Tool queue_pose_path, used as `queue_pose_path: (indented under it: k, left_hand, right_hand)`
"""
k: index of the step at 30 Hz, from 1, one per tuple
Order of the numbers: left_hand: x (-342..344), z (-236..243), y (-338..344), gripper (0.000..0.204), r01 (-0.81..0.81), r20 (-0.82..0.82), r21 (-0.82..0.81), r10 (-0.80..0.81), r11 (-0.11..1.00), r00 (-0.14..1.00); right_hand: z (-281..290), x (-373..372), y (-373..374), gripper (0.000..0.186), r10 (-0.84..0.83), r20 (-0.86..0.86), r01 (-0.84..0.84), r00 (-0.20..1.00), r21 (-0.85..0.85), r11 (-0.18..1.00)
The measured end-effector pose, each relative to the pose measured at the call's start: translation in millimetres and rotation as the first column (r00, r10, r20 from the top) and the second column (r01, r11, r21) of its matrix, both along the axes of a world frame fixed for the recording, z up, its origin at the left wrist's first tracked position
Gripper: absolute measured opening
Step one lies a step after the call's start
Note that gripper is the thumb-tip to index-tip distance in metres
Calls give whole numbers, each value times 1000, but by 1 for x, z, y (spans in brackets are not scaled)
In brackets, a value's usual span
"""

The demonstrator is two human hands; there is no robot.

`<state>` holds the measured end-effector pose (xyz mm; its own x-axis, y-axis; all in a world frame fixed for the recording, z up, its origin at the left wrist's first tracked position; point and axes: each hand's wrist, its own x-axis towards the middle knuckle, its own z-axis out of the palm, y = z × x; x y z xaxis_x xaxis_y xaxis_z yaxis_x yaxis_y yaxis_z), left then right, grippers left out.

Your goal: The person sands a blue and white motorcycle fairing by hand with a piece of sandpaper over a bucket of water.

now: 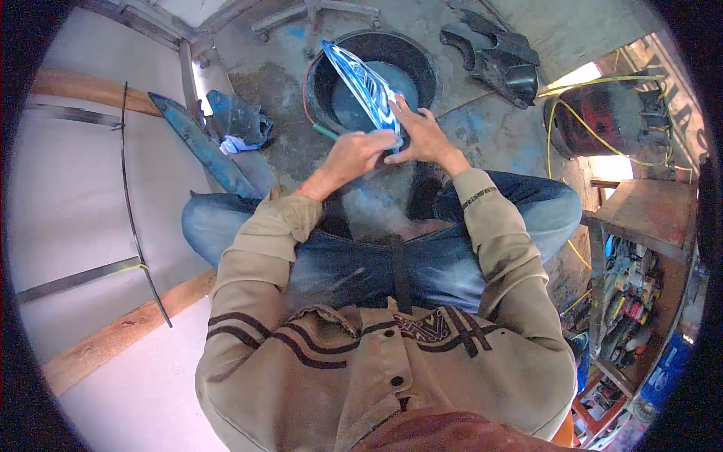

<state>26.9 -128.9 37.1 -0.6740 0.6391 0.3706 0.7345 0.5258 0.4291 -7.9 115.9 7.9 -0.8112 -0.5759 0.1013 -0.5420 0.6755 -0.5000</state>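
Observation:
A long, pointed blue-and-white plastic panel (360, 81), shaped like a motorcycle fairing piece, slants over a round black tub (431, 84). My right hand (422, 134) grips the panel's near end, fingers along its right edge and thumb toward me. Against that same end lies my left hand (360, 157), its fingers closed together; whatever they hold, if anything, is hidden. Pale liquid (403, 84) shows inside the tub. A green-handled tool or hose end (325, 132) leans by the tub's near left rim, just beyond my left hand.
Dark moulded plastic parts (501, 60) lie on the floor at the far right. Left of the tub are a blue scuffed panel (202, 147) and a dark blue piece (237, 120). A yellow cord (552, 128) crosses near a dark drum (591, 120). Right stands a cluttered wooden shelf (648, 215).

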Motion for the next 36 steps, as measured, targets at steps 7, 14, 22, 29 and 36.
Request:
queue_pose_path:
  k: [7, 14, 22, 29, 36]
  left_hand:
    - [-14, 4, -10, 46, -190, -70, 84, 196, 978, 978]
    - [7, -5, 3, 43, -13, -13, 45, 13, 999, 1000]
    - [-19, 7, -13, 41, -161, -53, 76, 166, 984, 985]
    - [6, -1, 3, 49, -119, -6, 36, 120, 992, 993]
    - [-3, 1, -3, 45, 9, -14, 18, -9, 1000, 1000]
  right_hand:
    - [1, 0, -1, 142, -6, 3, 6, 1000, -1, 1000]
    - [6, -1, -1, 141, 10, 42, -11, 999, 9, 1000]
    - [1, 1, -1, 141, 3, 8, -3, 1000, -25, 1000]
    - [-9, -3, 0, 142, 6, -63, -7, 998, -23, 1000]
    - [-2, 0, -1, 141, 1, -13, -1, 1000, -30, 1000]
